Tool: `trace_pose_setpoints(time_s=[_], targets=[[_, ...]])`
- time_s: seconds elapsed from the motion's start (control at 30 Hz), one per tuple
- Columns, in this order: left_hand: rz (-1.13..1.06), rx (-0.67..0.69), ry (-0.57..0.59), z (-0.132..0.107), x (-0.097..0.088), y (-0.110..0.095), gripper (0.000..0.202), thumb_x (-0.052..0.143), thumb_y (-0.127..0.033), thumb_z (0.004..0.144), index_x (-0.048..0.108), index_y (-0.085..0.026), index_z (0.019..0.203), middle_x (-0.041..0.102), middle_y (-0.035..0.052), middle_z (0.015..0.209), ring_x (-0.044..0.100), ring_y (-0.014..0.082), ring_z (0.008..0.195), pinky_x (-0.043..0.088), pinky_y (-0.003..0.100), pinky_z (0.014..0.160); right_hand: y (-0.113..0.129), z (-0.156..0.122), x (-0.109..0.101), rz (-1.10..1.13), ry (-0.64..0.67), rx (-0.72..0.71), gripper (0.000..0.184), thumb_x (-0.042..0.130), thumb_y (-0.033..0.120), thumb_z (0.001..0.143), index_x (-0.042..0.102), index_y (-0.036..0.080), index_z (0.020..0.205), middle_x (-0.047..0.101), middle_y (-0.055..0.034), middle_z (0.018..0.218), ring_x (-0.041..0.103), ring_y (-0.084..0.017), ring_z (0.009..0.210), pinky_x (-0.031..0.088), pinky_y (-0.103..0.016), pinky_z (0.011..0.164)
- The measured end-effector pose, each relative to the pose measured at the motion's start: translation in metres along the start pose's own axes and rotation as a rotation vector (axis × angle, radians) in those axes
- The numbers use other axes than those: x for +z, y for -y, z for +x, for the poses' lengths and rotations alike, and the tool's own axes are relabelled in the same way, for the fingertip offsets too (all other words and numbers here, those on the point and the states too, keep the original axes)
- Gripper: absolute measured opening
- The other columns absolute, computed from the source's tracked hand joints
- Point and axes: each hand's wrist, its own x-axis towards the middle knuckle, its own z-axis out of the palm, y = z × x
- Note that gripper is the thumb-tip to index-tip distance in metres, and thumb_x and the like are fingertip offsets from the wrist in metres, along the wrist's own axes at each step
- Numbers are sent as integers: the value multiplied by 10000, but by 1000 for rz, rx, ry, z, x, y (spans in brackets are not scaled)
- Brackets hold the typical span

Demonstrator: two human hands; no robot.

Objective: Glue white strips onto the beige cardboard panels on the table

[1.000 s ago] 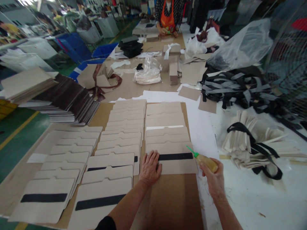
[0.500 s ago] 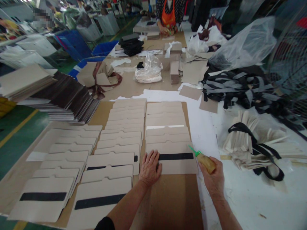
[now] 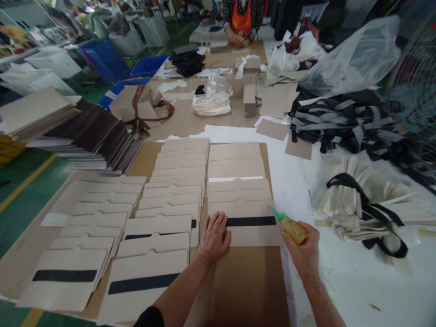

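My left hand lies flat, fingers stretched, on the left end of a beige board with a black strip across it. In my right hand is a yellowish glue bottle with a green nozzle. The nozzle points left, close to the board's right edge; whether it touches the board I cannot tell. Behind this board, more beige boards overlap in a column. Two further columns of overlapping boards lie to the left, some with black strips showing.
Dark-edged boards are stacked at the left. Black and grey straps pile up at the right, with a bundle of cream strips nearer. A plastic-wrapped bundle sits further back. A person in an orange apron works at the far end.
The view has shifted slightly. Both hands keep nearly the same place over the board, and the glue bottle stays at its right edge.
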Motion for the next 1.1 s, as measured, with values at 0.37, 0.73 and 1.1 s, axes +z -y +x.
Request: trace_pose_setpoints(time_s=[0.37, 0.73, 1.1], targets=[[16, 9, -14, 0, 0, -1, 557, 487, -297, 939, 441, -178, 1482, 490, 103, 1524, 423, 300, 1423, 302, 560, 1200, 18, 0, 3, -120, -9, -34, 611, 737, 531, 738, 497, 247, 1223, 500, -70, 1144, 543, -269, 1016, 475, -491, 911], [-10, -8, -14, 0, -1, -1, 551, 490, -286, 933, 445, -189, 1474, 488, 89, 1526, 420, 300, 1426, 312, 566, 1197, 16, 10, 2, -281, 62, -29, 628, 699, 638, 654, 556, 191, 1072, 595, -96, 985, 567, -306, 937, 469, -509, 913], [-7, -7, -5, 0, 0, -1, 537, 501, -284, 925, 475, -167, 1449, 504, 89, 1514, 418, 302, 1423, 294, 562, 1204, 24, 10, -2, -242, 23, -255, 439, 647, 524, 816, 591, 199, 1106, 590, -89, 1027, 573, -265, 960, 494, -437, 886]])
